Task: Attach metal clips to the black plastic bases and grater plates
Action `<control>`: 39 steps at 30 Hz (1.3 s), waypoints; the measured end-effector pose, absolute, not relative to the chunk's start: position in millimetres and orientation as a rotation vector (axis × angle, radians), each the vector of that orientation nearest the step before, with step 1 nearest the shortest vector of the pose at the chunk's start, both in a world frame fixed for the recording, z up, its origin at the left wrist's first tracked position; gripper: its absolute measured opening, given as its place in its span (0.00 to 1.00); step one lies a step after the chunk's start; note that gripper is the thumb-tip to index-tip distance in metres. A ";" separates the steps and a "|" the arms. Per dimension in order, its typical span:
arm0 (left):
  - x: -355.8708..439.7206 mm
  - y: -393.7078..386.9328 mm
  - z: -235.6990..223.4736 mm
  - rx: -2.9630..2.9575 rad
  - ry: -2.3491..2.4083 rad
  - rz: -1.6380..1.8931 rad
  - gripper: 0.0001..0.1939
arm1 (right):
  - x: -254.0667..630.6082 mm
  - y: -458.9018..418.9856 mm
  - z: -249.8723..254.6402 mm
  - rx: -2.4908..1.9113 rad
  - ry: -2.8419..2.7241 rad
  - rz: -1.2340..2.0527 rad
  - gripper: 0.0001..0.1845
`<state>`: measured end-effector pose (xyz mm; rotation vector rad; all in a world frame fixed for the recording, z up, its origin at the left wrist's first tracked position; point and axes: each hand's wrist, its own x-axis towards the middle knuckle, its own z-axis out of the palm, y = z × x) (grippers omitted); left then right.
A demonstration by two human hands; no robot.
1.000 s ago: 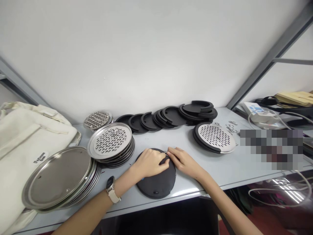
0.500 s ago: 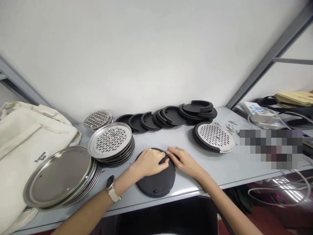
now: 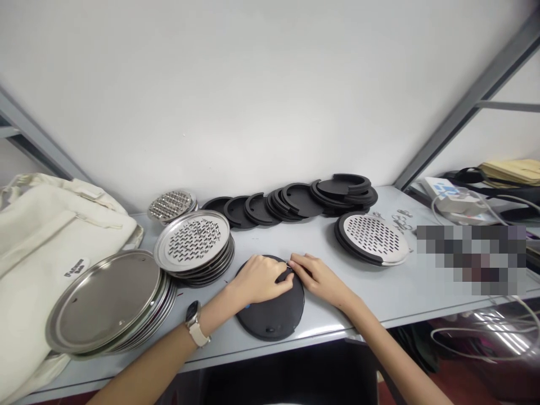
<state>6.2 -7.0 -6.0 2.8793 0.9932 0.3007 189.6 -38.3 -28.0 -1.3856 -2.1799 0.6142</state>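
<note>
- Presently, black round disc lies flat on grey table, directly under left hand; right hand sits at its far right rim. Circular outline, so no long axis.
- Both hands: fingers curled narrow, fingertips close together near far rim, beside thin shiny sliver. Cannot tell which hand grips it.
- Hidden: disc's far left portion, behind left hand. Sliver too small to identify.

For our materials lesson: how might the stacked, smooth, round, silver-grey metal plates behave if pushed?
The stacked plates may slide over each other, since their edges sit unevenly. They're probably stiff, given their shiny, rimmed metal.
</note>
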 end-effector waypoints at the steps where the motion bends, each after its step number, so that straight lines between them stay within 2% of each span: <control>1: 6.3 -7.1 -6.0 2.881 0.994 0.299 0.14 | 189.3 -38.6 -27.4 -1.383 -2.178 0.614 0.15; 7: 6.0 -7.3 -6.0 2.876 0.994 0.287 0.14 | 189.1 -40.0 -25.5 -1.373 -2.188 0.600 0.13; 39: 6.0 -7.4 -5.3 2.862 1.012 0.279 0.15 | 189.3 -36.8 -28.9 -1.409 -2.195 0.563 0.17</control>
